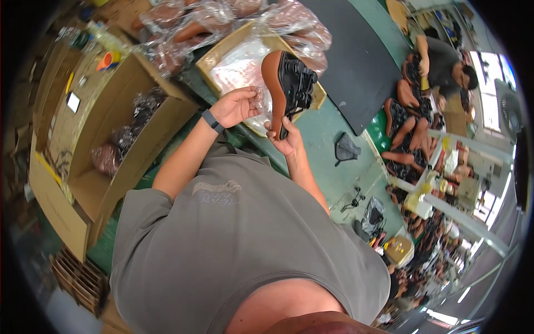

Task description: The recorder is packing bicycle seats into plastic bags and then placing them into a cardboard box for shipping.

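Observation:
My right hand (pixel 286 140) grips the narrow nose of a brown bicycle saddle (pixel 273 78) and holds it upright on edge, its black underside with rails (pixel 299 83) facing right. My left hand (pixel 236 106), with a dark band on the wrist, is just left of the saddle. Its fingers are curled on a piece of clear plastic bag (pixel 257 97). Both hands hover over a shallow cardboard box (pixel 222 50) lined with clear plastic, which rests on the green table (pixel 322 139).
A tall open cardboard box (pixel 167 119) at left holds bagged dark parts. Bagged brown saddles (pixel 222 16) pile up at the top. A black mat (pixel 356 61) and a small black piece (pixel 346 149) lie at right. A co-worker (pixel 445 67) handles saddles beyond.

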The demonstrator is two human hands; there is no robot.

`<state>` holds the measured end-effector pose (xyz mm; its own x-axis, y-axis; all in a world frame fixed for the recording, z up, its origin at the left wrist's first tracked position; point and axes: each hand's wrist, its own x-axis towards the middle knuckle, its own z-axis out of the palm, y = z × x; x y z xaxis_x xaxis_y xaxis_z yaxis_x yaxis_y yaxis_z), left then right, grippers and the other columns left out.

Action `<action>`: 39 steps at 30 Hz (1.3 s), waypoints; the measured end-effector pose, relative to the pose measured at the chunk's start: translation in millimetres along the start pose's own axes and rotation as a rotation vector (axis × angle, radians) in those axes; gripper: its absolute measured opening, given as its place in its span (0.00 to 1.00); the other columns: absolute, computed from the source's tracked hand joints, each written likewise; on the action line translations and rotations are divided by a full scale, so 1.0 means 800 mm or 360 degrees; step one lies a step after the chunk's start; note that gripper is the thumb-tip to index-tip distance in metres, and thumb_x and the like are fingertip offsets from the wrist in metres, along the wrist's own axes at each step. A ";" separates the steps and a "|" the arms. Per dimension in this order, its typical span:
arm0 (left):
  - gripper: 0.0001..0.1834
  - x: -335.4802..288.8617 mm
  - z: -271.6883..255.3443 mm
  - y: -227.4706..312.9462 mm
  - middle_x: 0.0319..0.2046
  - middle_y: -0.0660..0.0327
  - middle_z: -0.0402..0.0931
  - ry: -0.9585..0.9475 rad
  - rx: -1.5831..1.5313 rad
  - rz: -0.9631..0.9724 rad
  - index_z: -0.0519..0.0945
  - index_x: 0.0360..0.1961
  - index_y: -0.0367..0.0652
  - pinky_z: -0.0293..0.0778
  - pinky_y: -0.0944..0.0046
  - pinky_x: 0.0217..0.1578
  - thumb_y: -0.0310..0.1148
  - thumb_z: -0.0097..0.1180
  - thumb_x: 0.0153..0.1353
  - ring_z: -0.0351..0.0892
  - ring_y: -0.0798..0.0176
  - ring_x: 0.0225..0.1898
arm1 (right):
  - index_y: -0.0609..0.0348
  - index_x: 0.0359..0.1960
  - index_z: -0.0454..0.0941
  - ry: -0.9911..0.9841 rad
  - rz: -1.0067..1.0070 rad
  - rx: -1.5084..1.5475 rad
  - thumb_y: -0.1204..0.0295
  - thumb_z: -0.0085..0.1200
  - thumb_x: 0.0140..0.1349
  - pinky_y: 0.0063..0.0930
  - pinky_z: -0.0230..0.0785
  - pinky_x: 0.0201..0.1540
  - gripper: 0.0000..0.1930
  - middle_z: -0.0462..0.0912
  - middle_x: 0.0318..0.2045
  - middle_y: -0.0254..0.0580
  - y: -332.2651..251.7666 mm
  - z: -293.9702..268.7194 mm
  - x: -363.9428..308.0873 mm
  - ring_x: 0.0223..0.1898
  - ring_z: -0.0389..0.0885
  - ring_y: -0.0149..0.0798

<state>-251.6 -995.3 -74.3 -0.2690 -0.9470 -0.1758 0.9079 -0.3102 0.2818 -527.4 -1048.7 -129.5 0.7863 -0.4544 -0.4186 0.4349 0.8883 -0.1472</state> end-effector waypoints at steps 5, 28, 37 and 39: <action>0.11 -0.102 0.020 0.082 0.37 0.63 0.84 0.0246 -0.0122 0.0484 0.82 0.49 0.41 0.83 0.55 0.50 0.35 0.51 0.80 0.85 0.60 0.41 | 0.52 0.64 0.77 -0.0235 -0.0066 -0.0286 0.70 0.74 0.67 0.34 0.72 0.40 0.26 0.83 0.53 0.37 0.010 0.095 0.028 0.47 0.79 0.46; 0.18 -0.430 -0.009 0.421 0.40 0.64 0.87 0.1108 0.1391 0.1274 0.91 0.53 0.34 0.79 0.64 0.48 0.40 0.62 0.81 0.83 0.69 0.45 | 0.65 0.85 0.52 -0.0230 -0.0791 -0.3354 0.82 0.73 0.56 0.40 0.79 0.62 0.55 0.87 0.57 0.42 0.314 0.433 0.233 0.57 0.87 0.43; 0.13 -0.413 0.020 0.346 0.36 0.59 0.85 0.0964 0.2051 0.0993 0.90 0.44 0.38 0.78 0.61 0.46 0.38 0.73 0.71 0.85 0.63 0.43 | 0.65 0.84 0.54 0.0238 0.0109 -0.1692 0.81 0.67 0.66 0.36 0.79 0.60 0.47 0.82 0.63 0.46 0.295 0.457 0.345 0.57 0.84 0.40; 0.26 -0.379 -0.003 0.338 0.46 0.59 0.86 0.1251 0.1509 0.0976 0.84 0.58 0.35 0.79 0.61 0.54 0.39 0.78 0.66 0.85 0.65 0.51 | 0.62 0.86 0.54 -0.0432 -0.0181 -0.2342 0.74 0.72 0.67 0.41 0.71 0.74 0.50 0.75 0.73 0.52 0.276 0.418 0.358 0.73 0.75 0.47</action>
<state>75.9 -791.5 53.1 0.6308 -0.7539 -0.1836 0.1636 -0.1020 0.9812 -59.6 -1005.0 17.6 0.9065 -0.3753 -0.1934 -0.1909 0.0442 -0.9806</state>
